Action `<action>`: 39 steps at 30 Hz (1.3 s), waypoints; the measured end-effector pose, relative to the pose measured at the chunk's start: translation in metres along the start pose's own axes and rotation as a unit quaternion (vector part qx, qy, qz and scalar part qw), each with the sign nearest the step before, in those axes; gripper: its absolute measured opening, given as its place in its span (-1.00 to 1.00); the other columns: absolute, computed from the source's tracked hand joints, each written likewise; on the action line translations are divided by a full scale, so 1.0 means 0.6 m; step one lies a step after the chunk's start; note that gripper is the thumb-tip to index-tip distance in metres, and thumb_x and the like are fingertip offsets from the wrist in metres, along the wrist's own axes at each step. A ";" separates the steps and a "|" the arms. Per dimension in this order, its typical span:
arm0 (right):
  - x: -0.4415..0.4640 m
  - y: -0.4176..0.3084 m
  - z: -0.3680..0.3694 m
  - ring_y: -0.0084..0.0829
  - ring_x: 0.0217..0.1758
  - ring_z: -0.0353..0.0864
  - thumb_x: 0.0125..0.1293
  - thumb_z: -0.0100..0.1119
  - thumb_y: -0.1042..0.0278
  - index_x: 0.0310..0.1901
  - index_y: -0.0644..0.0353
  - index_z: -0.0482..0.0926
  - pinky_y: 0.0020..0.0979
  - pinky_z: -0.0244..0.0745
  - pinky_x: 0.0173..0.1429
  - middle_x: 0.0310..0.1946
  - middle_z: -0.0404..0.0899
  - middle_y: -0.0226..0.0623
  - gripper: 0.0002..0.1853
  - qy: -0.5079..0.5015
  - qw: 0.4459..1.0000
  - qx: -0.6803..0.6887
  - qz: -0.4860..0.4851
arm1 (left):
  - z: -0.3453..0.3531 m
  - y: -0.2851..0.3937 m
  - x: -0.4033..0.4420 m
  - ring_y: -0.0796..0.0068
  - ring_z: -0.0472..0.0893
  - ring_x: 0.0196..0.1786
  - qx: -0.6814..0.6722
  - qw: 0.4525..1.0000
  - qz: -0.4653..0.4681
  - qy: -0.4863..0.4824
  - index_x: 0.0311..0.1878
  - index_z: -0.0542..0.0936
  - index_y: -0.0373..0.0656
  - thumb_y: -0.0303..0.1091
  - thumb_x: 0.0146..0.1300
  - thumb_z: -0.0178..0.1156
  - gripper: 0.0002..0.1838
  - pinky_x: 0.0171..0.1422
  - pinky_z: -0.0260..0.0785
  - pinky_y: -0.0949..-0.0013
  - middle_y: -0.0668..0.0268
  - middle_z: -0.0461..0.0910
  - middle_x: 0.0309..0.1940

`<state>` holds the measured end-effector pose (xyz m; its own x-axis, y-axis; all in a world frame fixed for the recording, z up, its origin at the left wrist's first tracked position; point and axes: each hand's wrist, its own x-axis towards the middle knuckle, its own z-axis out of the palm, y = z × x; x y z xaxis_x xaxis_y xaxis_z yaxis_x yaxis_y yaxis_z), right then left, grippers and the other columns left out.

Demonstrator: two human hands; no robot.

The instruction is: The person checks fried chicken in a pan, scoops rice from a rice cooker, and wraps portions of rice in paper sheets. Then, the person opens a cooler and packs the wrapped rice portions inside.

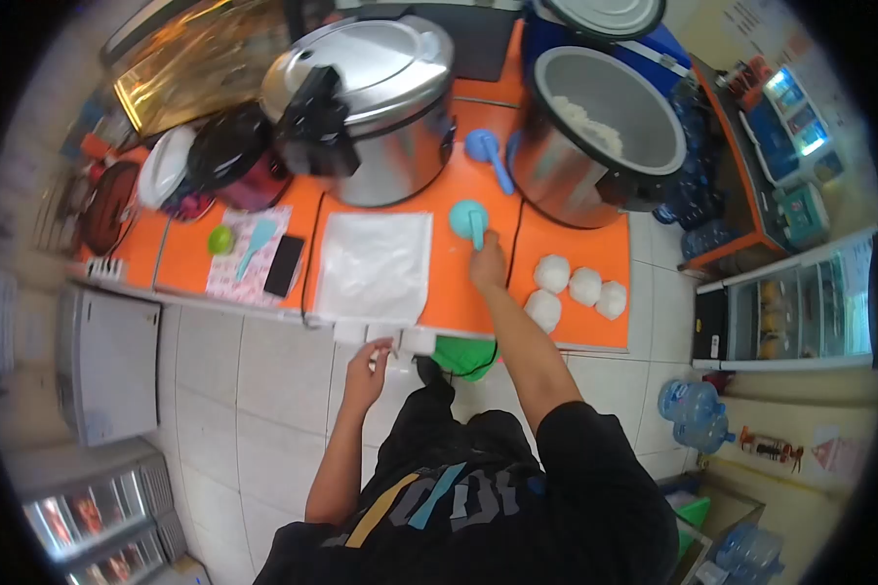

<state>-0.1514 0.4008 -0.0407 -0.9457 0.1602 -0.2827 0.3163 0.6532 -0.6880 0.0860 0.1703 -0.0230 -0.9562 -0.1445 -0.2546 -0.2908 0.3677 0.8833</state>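
My right hand (488,261) is closed around the handle of a teal rice scoop (469,218) standing on the orange table. Below the table's front edge is my left hand (366,372), its fingers loosely bent and apart, with nothing visible in them. A white object (418,339) at the edge is close to its fingertips. Between the hands and the big cooker lies a clear plastic sheet (375,263). Several white wrapped rice balls (585,286) sit to the right of the scoop. A blue scoop (484,146) rests farther back.
An open cooker (610,117) with white rice inside stands at the back right. A lidded steel cooker (380,88) stands behind the sheet. A phone (284,266), a patterned cloth (226,274) and a teal spatula (255,248) lie left. A green bin (463,358) sits under the edge.
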 end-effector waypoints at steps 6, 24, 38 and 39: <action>-0.095 -0.012 -0.167 0.03 0.04 0.60 0.37 0.08 0.41 0.31 0.27 0.20 -0.11 0.46 0.09 -0.03 0.54 0.14 -0.49 -0.032 0.971 0.172 -0.164 | 0.061 -0.015 0.236 -0.11 0.10 0.50 0.308 0.939 0.126 0.087 0.31 0.46 0.15 -0.25 0.26 0.23 -0.49 0.42 0.05 -0.27 0.21 0.22 0.44; 0.496 -0.143 -0.600 -0.17 0.01 0.71 0.20 0.18 0.38 -0.01 0.23 0.69 -0.28 0.63 0.00 -0.04 0.69 -0.07 -0.68 -0.161 0.731 -0.655 -0.098 | 0.368 0.523 0.248 0.50 0.65 -0.27 -0.154 0.949 0.019 -0.274 0.01 0.64 -0.28 -0.25 0.41 0.17 -0.71 -0.26 0.48 0.46 0.27 0.69 -0.22; 0.523 -0.116 -0.486 -0.12 -0.10 0.74 0.20 0.19 0.48 -0.19 0.25 0.72 -0.20 0.65 -0.02 -0.17 0.71 -0.08 -0.82 -0.085 0.847 -0.485 -0.202 | 0.472 0.567 0.277 0.40 0.63 0.04 -0.451 0.800 -0.174 -0.356 0.30 0.37 -0.36 -0.01 0.56 -0.16 -0.44 -0.26 0.57 0.46 0.16 0.49 0.22; 0.509 -0.121 -0.492 -0.12 -0.12 0.74 0.20 0.18 0.48 -0.22 0.24 0.72 -0.20 0.66 -0.05 -0.20 0.72 -0.09 -0.84 -0.082 0.857 -0.459 -0.218 | 0.471 0.566 0.276 0.39 0.62 0.05 -0.464 0.791 -0.180 -0.355 0.30 0.35 -0.36 -0.02 0.56 -0.17 -0.44 -0.27 0.57 0.47 0.14 0.48 0.23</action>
<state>-0.4854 0.6208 0.1205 -0.9122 -0.3048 -0.2738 -0.3279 0.9438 0.0420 -0.1809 0.5311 0.1237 -0.6906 0.5870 -0.4224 -0.7139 -0.4602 0.5278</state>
